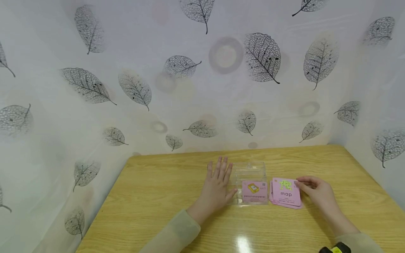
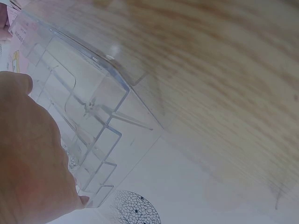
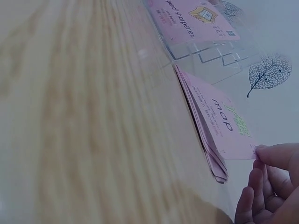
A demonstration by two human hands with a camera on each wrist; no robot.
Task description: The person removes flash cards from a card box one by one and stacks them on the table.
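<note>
A clear plastic stepped card holder (image 1: pixel 250 172) stands on the table, with a pink "pencil sharpener" card (image 1: pixel 254 192) in its front slot. My left hand (image 1: pixel 216 186) rests against the holder's left side, its fingers straight and pointing away. Right of the holder lies a small stack of pink cards (image 3: pixel 205 144). My right hand (image 1: pixel 316 191) pinches the top "map" card (image 1: pixel 286 191) at its upper right corner between thumb and finger. In the right wrist view that corner is raised slightly off the stack.
The wooden table (image 1: pixel 152 196) extends to both sides. A pale sheet (image 1: pixel 202 98) printed with dark leaves hangs behind it and along its sides. A black and yellow object (image 1: pixel 336 248) shows at the bottom edge by the right sleeve.
</note>
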